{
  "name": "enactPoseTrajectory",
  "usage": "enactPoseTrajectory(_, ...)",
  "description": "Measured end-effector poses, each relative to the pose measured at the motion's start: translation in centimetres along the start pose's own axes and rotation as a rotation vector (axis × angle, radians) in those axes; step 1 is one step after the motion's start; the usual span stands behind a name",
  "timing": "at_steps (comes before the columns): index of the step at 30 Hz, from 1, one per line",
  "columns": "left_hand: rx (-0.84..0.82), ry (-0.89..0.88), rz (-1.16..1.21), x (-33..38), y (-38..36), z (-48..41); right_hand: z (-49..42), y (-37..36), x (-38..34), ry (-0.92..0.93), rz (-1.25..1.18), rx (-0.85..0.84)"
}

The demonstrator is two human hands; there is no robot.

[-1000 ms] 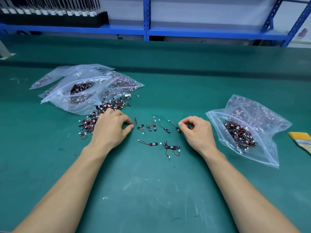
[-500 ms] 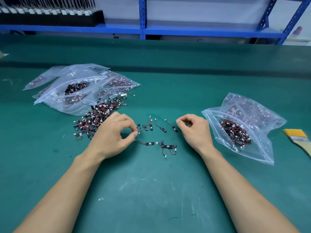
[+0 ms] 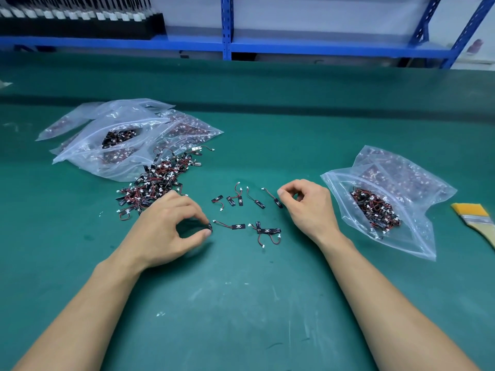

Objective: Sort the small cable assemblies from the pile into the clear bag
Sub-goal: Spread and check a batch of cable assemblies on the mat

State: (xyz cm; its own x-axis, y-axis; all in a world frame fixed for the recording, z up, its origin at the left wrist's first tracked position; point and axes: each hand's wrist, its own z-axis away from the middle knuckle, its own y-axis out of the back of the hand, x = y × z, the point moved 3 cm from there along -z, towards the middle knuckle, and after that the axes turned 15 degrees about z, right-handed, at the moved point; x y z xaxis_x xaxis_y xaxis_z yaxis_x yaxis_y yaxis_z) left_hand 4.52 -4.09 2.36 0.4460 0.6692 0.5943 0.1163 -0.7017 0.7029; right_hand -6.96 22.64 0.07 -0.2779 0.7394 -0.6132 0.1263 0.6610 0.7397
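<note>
1. My left hand (image 3: pixel 171 228) rests on the green mat (image 3: pixel 241 311), thumb and forefinger pinching one cable assembly (image 3: pixel 209 227)
2. My right hand (image 3: pixel 308 207) is curled in, with nothing visible in its grip
3. Several loose assemblies (image 3: pixel 263 230) lie scattered between my hands
4. The clear bag (image 3: pixel 417 236) lies just right of my right hand, partly filled, with a brush (image 3: pixel 474 214) beyond it
5. The pile (image 3: pixel 158 180) sits past my left hand, spilling from the filled bags (image 3: pixel 128 121) behind
</note>
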Motion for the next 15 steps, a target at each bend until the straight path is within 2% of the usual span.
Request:
enactPoseTrajectory(4, 0.066, 0.009, -0.009, 0.3, -0.4, -0.5, 0.0, 0.0, -0.1, 0.013, 0.018, -0.003)
enactPoseTrajectory(11, -0.113, -0.07, -0.126, 2.2, -3.7, -2.1, 0.0, 0.0, -0.2, 0.012, 0.02, -0.014)
enactPoseTrajectory(15, -0.132, -0.05, -0.168, 2.0, -3.9, -2.0, 0.0, 0.1, -0.2, 0.007, 0.023, -0.021)
